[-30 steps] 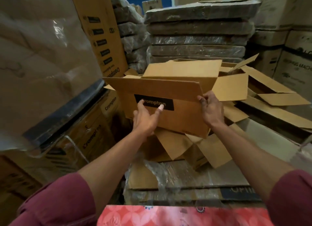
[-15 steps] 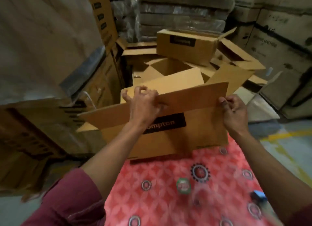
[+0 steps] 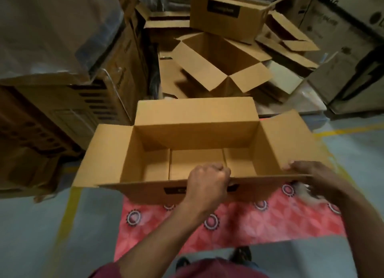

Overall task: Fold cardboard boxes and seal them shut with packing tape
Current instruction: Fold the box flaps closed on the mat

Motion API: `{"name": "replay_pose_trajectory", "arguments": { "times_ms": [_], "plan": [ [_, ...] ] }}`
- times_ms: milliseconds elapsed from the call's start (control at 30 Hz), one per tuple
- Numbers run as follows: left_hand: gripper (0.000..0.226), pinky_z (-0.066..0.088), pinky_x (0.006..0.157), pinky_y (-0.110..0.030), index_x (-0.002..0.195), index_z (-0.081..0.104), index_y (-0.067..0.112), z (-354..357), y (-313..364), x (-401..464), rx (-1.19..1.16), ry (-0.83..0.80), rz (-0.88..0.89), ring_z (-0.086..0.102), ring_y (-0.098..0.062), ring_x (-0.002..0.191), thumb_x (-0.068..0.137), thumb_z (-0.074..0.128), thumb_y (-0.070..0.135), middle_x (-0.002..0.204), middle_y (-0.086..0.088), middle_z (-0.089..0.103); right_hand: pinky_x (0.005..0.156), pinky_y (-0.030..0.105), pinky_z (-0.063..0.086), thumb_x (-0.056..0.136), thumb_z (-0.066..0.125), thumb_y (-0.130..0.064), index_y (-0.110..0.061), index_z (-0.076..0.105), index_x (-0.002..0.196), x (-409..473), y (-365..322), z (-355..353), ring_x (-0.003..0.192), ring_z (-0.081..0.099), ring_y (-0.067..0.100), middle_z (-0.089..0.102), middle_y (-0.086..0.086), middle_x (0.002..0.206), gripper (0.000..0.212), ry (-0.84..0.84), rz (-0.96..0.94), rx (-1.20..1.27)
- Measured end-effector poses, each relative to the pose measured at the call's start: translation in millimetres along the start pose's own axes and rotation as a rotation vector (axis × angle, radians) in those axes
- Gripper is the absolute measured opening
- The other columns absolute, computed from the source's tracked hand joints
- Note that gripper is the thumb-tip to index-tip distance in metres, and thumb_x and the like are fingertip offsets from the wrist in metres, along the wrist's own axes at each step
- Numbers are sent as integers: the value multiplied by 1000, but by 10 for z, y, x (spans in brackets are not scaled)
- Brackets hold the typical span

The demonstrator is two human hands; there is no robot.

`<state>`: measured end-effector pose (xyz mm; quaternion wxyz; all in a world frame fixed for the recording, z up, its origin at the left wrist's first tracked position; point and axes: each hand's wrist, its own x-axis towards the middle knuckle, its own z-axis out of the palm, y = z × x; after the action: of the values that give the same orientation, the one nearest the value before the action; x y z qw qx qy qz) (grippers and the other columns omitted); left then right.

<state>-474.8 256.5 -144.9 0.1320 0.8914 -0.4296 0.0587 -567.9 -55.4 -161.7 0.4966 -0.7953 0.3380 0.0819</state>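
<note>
Cardboard box (image 3: 193,136) gripped at its near rim by left hand (image 3: 207,184) and right hand (image 3: 307,173), open boxes (image 3: 220,63) piled just behind

A red floral cloth with ringed dark circles (image 3: 249,221) lies across the lower middle of the frame on a grey floor (image 3: 41,236) marked with yellow lines (image 3: 340,130), while large plastic-wrapped cartons (image 3: 52,28) fill the upper left and printed cartons (image 3: 353,49) the upper right.
</note>
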Motion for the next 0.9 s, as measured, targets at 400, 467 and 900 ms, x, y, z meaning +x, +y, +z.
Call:
{"name": "replay_pose_trajectory", "arguments": {
  "times_ms": [400,467,900],
  "plan": [
    [77,32,107,-47,134,55,44,536,650,-268,-486,-525,-241,43,-17,130,77,47,95,133,9,51,78,35,56,87,59,-76,-23,68,99,-72,-664,246,84,68,19,71,-5,84,55,-108,-197,-863],
    [56,36,111,-44,124,65,45,672,608,-311,-684,-396,-354,49,-11,129,86,50,84,131,13,56,79,33,55,88,60,-73,-33,66,113,-30,-649,617,89,67,15,69,-10,91,48,-228,-314,-797],
    [98,34,112,-57,153,26,25,610,-1245,-978,-501,1139,-1665,27,-45,137,79,90,24,157,-22,17,102,30,50,99,59,-53,-39,61,134,-65,-620,2448,118,55,4,62,-19,132,37,-407,-608,-621]
  ]
}}
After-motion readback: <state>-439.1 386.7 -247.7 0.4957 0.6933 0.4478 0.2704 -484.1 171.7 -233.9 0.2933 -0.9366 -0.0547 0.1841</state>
